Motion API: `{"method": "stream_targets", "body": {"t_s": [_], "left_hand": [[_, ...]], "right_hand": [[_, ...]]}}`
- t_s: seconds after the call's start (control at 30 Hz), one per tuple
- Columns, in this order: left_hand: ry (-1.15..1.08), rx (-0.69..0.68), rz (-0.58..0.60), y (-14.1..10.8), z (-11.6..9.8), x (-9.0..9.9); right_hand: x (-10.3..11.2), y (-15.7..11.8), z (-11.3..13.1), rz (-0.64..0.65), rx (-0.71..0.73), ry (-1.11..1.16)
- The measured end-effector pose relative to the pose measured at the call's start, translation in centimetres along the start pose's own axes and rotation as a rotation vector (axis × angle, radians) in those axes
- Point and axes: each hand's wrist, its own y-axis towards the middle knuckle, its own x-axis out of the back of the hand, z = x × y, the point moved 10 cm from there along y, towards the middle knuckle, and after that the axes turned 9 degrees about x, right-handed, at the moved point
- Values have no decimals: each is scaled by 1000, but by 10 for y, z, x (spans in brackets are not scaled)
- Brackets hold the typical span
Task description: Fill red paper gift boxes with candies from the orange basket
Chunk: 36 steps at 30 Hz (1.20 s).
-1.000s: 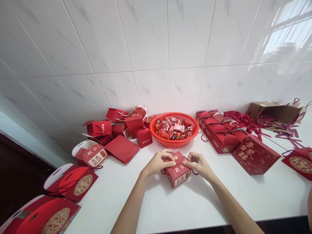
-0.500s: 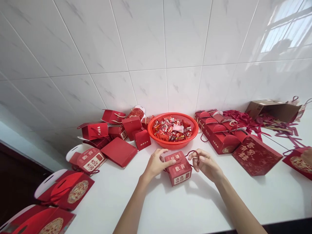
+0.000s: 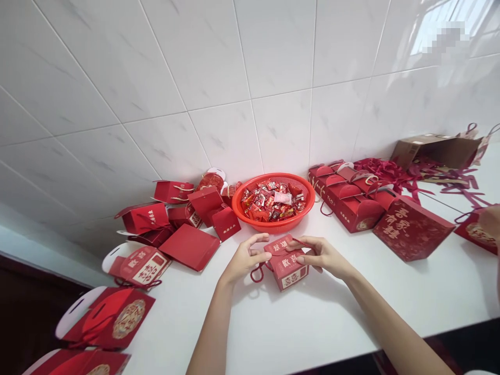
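Note:
In front of me on the white table sits a small red gift box [image 3: 288, 270] with gold lettering on its folded top flaps. My right hand [image 3: 322, 253] grips its right side, thumb and fingers on the lid beside the dark red cord. At the left edge, my left hand [image 3: 249, 259] has its thumb tip by the box and its fingers apart. A loop of dark red cord [image 3: 257, 274] sticks out below that hand. Just behind the box stands a red plastic basket [image 3: 273, 225] of wrapped sweets.
Several red boxes, including a flat-topped one [image 3: 190, 247], lie along the left. On the right are a row of closed boxes [image 3: 344, 205], a large red box [image 3: 414, 229], ribbons [image 3: 385, 174] and a cardboard carton [image 3: 406, 151]. Another person's hand [image 3: 490, 221] shows at the right edge.
My right hand has moved from the raised cord loop onto the box's right side. My left thumb has drawn back from the lid to its left edge, where a cord loop now shows.

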Motion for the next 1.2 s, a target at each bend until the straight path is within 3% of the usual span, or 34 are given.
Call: {"method": "stream_targets", "body": {"t_s": [0.3, 0.53, 0.67, 0.73, 0.83, 0.93, 1.03, 1.1, 1.2], "left_hand": [[147, 94, 74, -8, 2, 1], [250, 152, 24, 7, 28, -7], [422, 115, -134, 10, 28, 4], [534, 96, -249, 8, 22, 18], [500, 65, -331, 1, 12, 41], [320, 36, -288, -9, 1, 58], [-22, -93, -144, -21, -20, 56], [-184, -180, -64, -27, -33, 46], [-175, -246, 31, -27, -43, 15]], "right_hand": [[1, 4, -3, -14, 10, 23], [2, 4, -6, -38, 16, 13], [3, 5, -6, -44, 25, -2], [4, 5, -5, -57, 35, -14], [5, 5, -3, -88, 48, -43], [6, 5, -2, -118, 57, -72], [5, 5, -1, -125, 74, -94], [4, 6, 1, -117, 84, -113], [0, 7, 10, -106, 113, -167]]}}
